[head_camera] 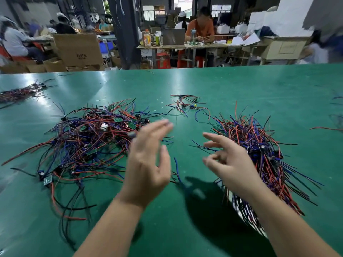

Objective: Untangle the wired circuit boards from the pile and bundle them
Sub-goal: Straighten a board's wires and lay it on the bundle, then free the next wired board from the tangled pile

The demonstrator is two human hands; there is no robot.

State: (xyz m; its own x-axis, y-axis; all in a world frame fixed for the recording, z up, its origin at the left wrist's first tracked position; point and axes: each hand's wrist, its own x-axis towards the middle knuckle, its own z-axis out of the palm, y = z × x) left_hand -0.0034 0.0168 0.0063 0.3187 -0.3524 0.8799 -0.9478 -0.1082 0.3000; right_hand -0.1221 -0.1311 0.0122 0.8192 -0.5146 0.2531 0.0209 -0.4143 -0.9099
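Observation:
A tangled pile point(87, 141) of small green circuit boards with red, blue and black wires lies on the left of the green table point(241, 86). A combed bundle point(259, 156) of the same wired boards lies on the right. My left hand point(148, 158) hovers at the pile's right edge, fingers straight and blurred, holding nothing. My right hand point(228, 160) hangs beside the bundle's left edge, index finger out, other fingers loosely curled, with nothing in it.
A few loose wired boards point(185, 104) lie at mid-table beyond my hands. Another bundle point(20, 92) rests at the far left. Stray wires point(332, 127) sit at the right edge. People work at benches behind the table, among cardboard boxes.

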